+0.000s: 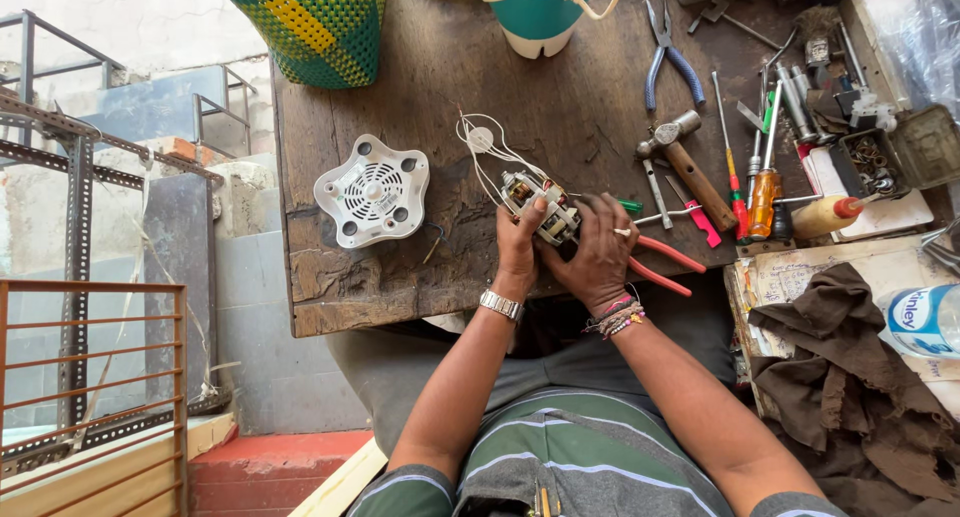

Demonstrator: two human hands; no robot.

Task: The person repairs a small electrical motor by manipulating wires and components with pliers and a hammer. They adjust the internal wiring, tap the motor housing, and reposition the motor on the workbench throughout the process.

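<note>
Dark wooden bench (400, 287), worn. White vented cover (371, 191) centre-left; green-yellow basket (310, 22) and teal cup (537, 12) at top; hammer (685, 157), blue pliers (665, 52), screwdrivers (765, 177) right of centre.

My right hand (598, 254) hides part of the small motor (535, 205). The water bottle (920, 320) and green basket (315, 22) are cut off.

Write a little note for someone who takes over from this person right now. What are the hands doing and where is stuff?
Left hand: grips the small electric motor from below, thumb on top.
Right hand: holds the motor's right side, over red-handled pliers.
Motor sits on the wooden table, its white wires trailing behind it.
White vented cover lies off, left of the motor.
Hammer and screwdrivers lie to the right.
Motor is out of its housing; not reassembled.
</note>
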